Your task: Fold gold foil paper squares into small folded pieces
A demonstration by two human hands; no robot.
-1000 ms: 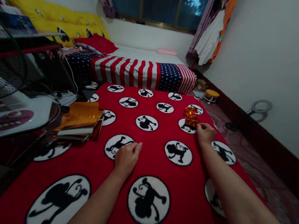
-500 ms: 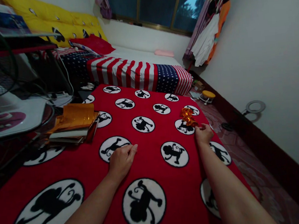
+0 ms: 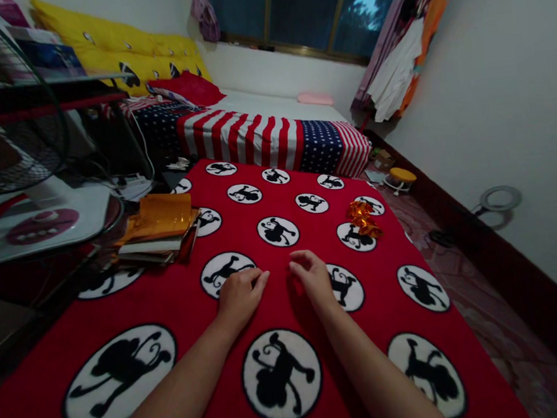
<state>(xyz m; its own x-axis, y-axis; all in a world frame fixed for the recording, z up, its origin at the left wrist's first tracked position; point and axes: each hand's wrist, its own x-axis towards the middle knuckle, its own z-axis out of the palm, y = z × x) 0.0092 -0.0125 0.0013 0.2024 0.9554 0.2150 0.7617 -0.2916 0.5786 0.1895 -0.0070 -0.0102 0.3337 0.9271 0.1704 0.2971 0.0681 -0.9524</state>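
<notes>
My left hand (image 3: 240, 295) rests palm down on a red blanket (image 3: 298, 312) printed with black monkeys in white circles; its fingers lie loosely together and hold nothing. My right hand (image 3: 311, 277) hovers just beside it, fingers loosely curled, with nothing in them. A crumpled piece of shiny orange-gold foil (image 3: 364, 219) lies on the blanket to the right of and beyond my right hand, apart from it.
A stack of gold sheets and papers (image 3: 159, 227) lies at the blanket's left edge. A fan base (image 3: 43, 222) stands further left. A striped and starred bedcover (image 3: 271, 137) lies beyond. A yellow-lidded container (image 3: 396, 176) sits on the floor at the right.
My right hand has let go of the orange-gold foil and moved left, close to my left hand. The foil stays where it lay. My left hand has not moved.
</notes>
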